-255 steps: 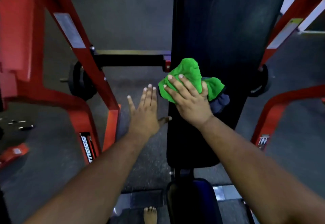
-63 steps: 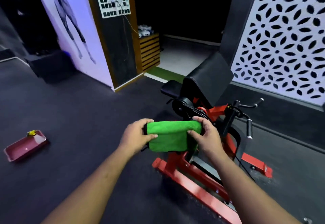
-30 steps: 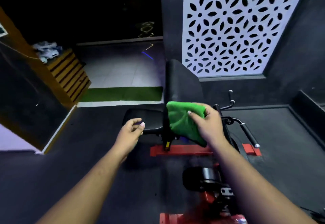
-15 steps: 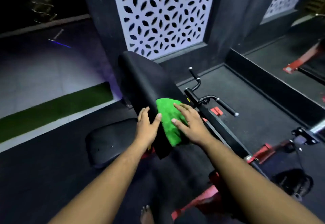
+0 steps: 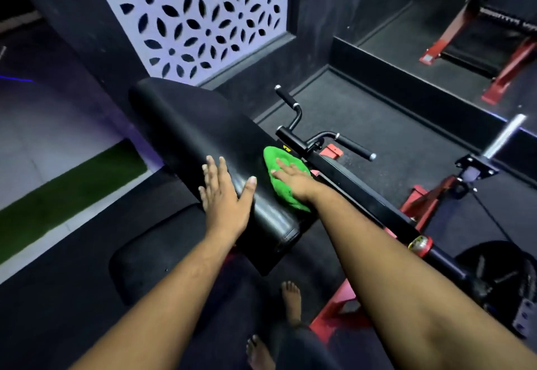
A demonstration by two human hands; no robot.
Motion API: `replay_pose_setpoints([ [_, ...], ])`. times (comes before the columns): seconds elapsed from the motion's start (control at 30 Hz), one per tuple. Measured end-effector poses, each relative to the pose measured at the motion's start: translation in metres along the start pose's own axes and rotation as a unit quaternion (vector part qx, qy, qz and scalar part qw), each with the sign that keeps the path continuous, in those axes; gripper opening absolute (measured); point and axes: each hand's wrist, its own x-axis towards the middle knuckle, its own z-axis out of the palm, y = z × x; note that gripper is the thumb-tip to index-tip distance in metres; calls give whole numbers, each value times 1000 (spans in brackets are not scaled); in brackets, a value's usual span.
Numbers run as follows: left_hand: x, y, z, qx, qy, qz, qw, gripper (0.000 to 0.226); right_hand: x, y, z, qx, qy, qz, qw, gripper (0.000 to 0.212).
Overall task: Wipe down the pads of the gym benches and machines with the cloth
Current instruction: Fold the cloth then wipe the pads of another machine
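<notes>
Both arms extended, left hand (image 5: 225,195) and right hand (image 5: 295,179) flat.

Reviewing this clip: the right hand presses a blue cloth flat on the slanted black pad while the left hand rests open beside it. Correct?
Not quite. The head view shows the cloth is green, not blue. The rest holds: the right hand presses it flat on the slanted black pad, and the left hand rests open beside it.

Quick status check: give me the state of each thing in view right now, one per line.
Left hand: open, flat on the pad.
Right hand: open, pressing the cloth.
Green cloth: bunched on the pad's right slope.
Arm pad: tilted, glossy near its lower end.
Seat pad: bare, untouched.
Handles: unheld.
</notes>
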Motion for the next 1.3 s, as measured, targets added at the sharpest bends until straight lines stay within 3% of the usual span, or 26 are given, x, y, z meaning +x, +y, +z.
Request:
replay_pose_setpoints([
  [0.1, 7, 9, 9, 13, 7, -30, 999, 89, -42, -15, 15, 13, 18, -11, 1000, 62],
  [0.2, 9, 19, 25, 33, 70, -57, 995, 96, -66, -13, 27, -6, 29, -31, 999, 60],
  [0.33, 6, 15, 30, 44, 90, -48, 994, 89, -2, 37, 1, 30, 13, 74, 997, 62],
  [0.4, 7, 15, 31, 51, 87, -45, 994, 87, 29, 67, -8, 16, 10, 126, 992, 76],
  [0.47, 7, 18, 30, 53, 88, -47, 994, 85, 44, 82, -7, 25, 18, 122, 992, 96],
  [0.63, 7, 21, 28, 68, 81, -50, 993, 84, -8, 43, 1, 35, 32, 64, 997, 53],
  [0.7, 6, 21, 28, 76, 77, -46, 993, 83, -29, 36, 7, -1, 32, 42, 999, 57],
  [0.8, 6, 20, 29, 84, 71, -44, 993, 82, -8, 46, 0, -45, 18, 84, 995, 75],
  [0.9, 7, 20, 30, 81, 76, -46, 993, 80, 40, 55, -11, 22, 15, 92, 995, 74],
  [1.07, 5, 21, 29, 81, 75, -46, 993, 80, 19, 70, -3, 43, 17, 8, 999, 57],
  [1.13, 6, 21, 29, 79, 75, -47, 993, 80, -16, 87, 8, 56, 29, -27, 998, 64],
  [1.2, 6, 21, 29, 84, 75, -51, 992, 80, -14, 107, 13, 58, 38, -16, 997, 73],
  [1.3, 6, 20, 29, 91, 71, -47, 992, 79, 39, 102, 0, 81, 51, 77, 992, 84],
])
